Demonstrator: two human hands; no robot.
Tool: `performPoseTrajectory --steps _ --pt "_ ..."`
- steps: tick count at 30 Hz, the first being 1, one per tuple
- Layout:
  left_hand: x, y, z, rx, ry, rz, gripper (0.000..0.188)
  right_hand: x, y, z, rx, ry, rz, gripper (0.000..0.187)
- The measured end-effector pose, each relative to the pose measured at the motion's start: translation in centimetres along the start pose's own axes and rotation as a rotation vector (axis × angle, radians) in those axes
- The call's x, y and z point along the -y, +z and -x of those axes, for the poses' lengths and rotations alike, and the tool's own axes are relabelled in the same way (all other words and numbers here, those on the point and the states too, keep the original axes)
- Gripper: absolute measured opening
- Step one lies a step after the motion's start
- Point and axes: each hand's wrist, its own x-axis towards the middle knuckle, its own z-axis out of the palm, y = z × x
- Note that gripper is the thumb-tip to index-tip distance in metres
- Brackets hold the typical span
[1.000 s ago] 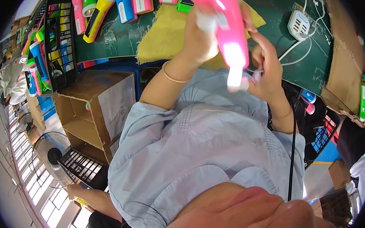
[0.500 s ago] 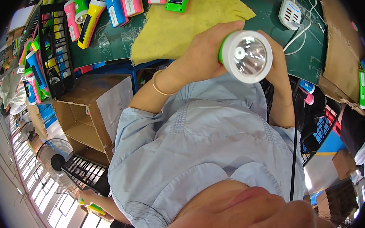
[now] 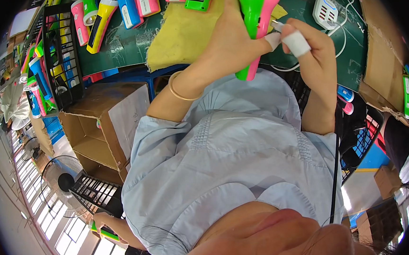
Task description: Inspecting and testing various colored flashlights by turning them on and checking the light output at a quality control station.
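My left hand (image 3: 229, 43) is wrapped round a green and pink flashlight (image 3: 252, 17), its white head pointing to the far side and its tail toward my body. White tape covers the left thumb tip. Close to the flashlight's pink side, my right hand (image 3: 310, 49) pinches a small white plug (image 3: 277, 25) with a metal tip. The tip is at or almost at the small dark opening in that side; whether it is inserted I cannot tell. A white wrap is on a right finger too.
A yellow cloth (image 3: 175, 42) lies on the green table (image 3: 109, 58). Several flashlights, including a yellow one (image 3: 102, 24), line the far left beside a black basket (image 3: 65, 97). At right are a white USB charger (image 3: 324, 12) with cables and a cardboard box (image 3: 385, 62).
The flashlight has turned from lens-up to side-on, its head now toward the far side. My right hand has come off it and now shows a small plug in its fingers.
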Motion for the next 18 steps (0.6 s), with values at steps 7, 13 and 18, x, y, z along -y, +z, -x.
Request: performPoseTrajectory --steps 7,13,18 --pt "1.7 0.7 0.1 -0.088 0.023 -0.082 0.057 0.1 0.8 -0.5 -0.065 0.084 0.252 0.018" --pt "2.6 1.8 -0.4 -0.422 0.437 -0.362 0.039 0.6 1.2 -0.4 -0.157 0.037 0.707 0.021" --pt "2.5 1.7 -0.8 -0.25 0.318 -0.349 0.075 0.4 2.3 -2.1 -0.254 -0.107 0.703 0.017"
